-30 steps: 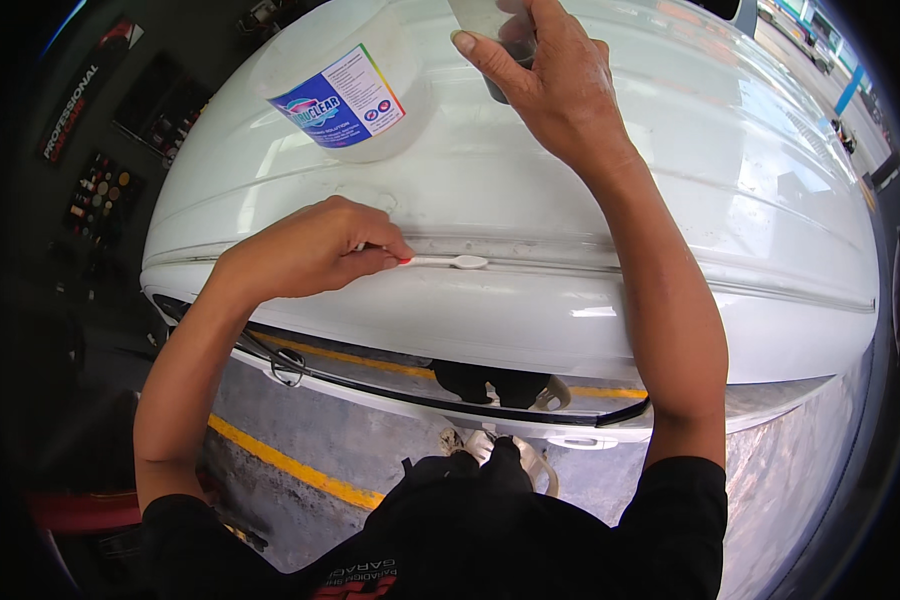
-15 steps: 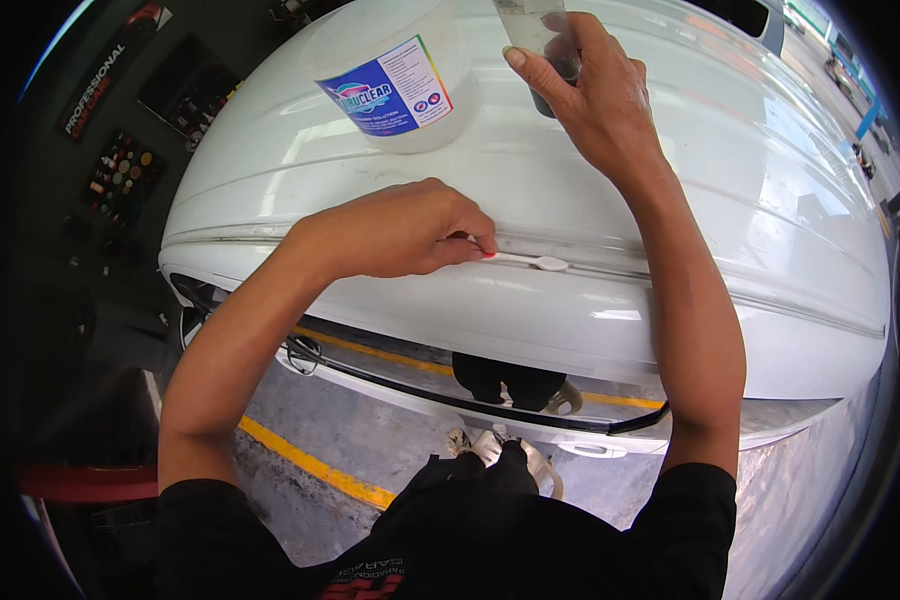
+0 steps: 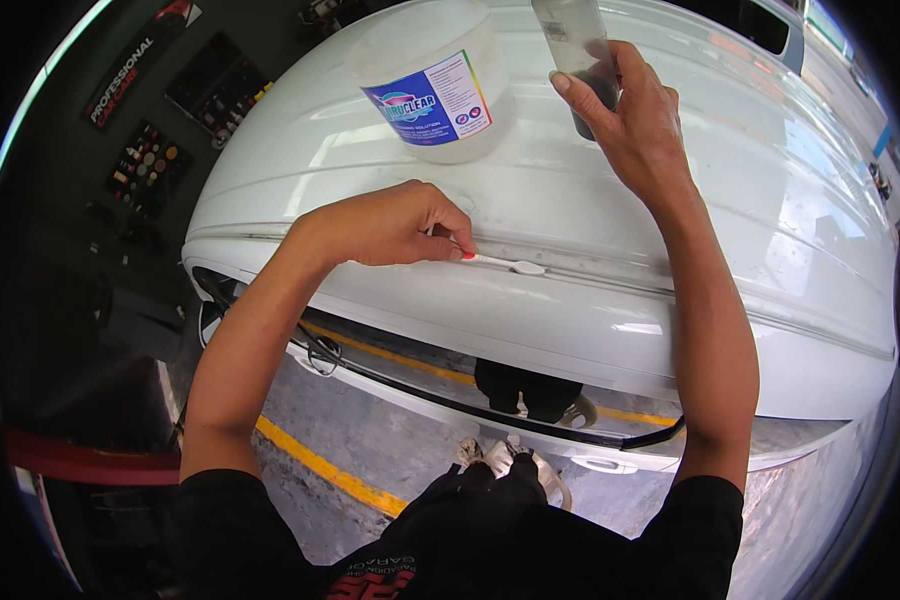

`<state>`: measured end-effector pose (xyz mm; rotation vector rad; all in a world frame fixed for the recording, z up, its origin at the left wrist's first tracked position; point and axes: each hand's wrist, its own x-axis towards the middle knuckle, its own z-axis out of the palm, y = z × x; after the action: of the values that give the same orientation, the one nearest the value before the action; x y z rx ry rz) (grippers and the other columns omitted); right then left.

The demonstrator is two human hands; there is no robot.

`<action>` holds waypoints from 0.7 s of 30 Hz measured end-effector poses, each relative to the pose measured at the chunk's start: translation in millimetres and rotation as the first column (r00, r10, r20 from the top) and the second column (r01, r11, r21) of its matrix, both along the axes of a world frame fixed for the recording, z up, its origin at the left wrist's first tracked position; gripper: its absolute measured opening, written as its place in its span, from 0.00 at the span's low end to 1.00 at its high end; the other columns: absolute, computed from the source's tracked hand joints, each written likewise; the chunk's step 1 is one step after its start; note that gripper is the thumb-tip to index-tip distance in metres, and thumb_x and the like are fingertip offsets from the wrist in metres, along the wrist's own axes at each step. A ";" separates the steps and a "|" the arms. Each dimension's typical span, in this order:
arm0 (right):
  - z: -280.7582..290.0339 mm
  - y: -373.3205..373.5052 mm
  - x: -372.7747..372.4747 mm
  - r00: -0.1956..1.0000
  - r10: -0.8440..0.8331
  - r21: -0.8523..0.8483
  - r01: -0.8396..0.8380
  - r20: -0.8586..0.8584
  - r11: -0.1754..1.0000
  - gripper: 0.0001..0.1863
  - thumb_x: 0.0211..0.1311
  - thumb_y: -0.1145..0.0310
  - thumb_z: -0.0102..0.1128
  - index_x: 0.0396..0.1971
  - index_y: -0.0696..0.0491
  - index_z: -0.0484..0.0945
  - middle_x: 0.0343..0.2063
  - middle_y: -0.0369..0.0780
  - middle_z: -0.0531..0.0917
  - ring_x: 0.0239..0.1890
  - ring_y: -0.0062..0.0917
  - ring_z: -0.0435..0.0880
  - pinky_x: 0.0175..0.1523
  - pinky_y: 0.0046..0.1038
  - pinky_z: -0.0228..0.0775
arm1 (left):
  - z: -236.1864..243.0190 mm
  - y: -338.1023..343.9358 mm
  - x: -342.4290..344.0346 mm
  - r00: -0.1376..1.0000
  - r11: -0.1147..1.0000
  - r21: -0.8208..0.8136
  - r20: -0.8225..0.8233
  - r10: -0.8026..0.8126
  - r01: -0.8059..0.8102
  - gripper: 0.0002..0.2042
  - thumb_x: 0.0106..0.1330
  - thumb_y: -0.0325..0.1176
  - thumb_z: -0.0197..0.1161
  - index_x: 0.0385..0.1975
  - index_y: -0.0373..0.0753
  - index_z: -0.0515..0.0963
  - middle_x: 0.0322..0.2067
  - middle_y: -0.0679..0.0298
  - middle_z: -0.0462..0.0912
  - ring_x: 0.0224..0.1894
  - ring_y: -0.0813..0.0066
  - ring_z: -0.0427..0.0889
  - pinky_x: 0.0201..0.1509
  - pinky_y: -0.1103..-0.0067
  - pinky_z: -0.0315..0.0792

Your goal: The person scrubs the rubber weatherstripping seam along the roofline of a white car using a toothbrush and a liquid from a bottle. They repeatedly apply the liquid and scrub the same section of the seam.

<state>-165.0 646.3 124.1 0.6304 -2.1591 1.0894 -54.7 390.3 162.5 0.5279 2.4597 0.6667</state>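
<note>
My left hand (image 3: pixel 403 225) is closed on a slim white brush (image 3: pixel 505 263) with a red band, whose head lies on the groove (image 3: pixel 610 280) along the near edge of a white vehicle roof (image 3: pixel 750 170). Higher up on the right, my right hand (image 3: pixel 632 125) grips a clear bottle (image 3: pixel 570 40) with dark contents in its lower part, over the roof. A translucent bucket (image 3: pixel 425 110) with a blue-and-white label stands on the roof to the left of the bottle, beyond my left hand.
Below the roof edge are the vehicle's side window (image 3: pixel 440 375) and a door handle (image 3: pixel 585 460), over concrete floor with a yellow line (image 3: pixel 325 470). On the left are a dark wall with racks of supplies (image 3: pixel 145 170) and a red object (image 3: pixel 90 460).
The whole view has shifted, so the roof and bucket appear further right. My left hand and brush shifted right along the groove, then slightly back left. My right hand still grips the bottle.
</note>
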 end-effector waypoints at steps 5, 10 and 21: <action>-1.3 4.1 -5.5 0.999 0.048 -0.101 -0.050 -0.024 0.994 0.35 0.64 0.38 0.69 0.55 0.56 0.79 0.39 0.51 0.89 0.36 0.38 0.88 0.45 0.41 0.81 | -8.1 -79.4 13.6 0.980 0.979 -0.061 0.029 0.197 -0.195 0.08 0.70 0.27 0.68 0.46 0.35 0.87 0.34 0.64 0.89 0.35 0.79 0.81 0.43 0.79 0.74; -3.7 -0.2 1.6 1.000 0.015 0.003 -0.015 -0.019 1.000 0.36 0.66 0.38 0.67 0.55 0.58 0.79 0.38 0.49 0.87 0.42 0.37 0.87 0.59 0.40 0.68 | -5.1 39.5 -6.3 0.999 0.997 -0.064 0.026 -0.039 0.041 0.08 0.71 0.29 0.67 0.45 0.34 0.87 0.33 0.66 0.88 0.35 0.79 0.81 0.45 0.81 0.75; 4.4 0.8 6.3 0.999 0.026 -0.049 -0.025 0.030 0.998 0.35 0.67 0.40 0.67 0.56 0.58 0.79 0.38 0.47 0.87 0.44 0.32 0.85 0.65 0.40 0.61 | 11.2 -36.7 1.4 0.995 0.988 -0.120 0.018 0.101 -0.098 0.08 0.67 0.28 0.67 0.42 0.34 0.88 0.28 0.67 0.85 0.31 0.79 0.79 0.40 0.80 0.73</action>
<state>-158.7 647.1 128.5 0.6245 -2.1487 1.1687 -53.3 353.6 173.7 0.3511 2.4976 0.5573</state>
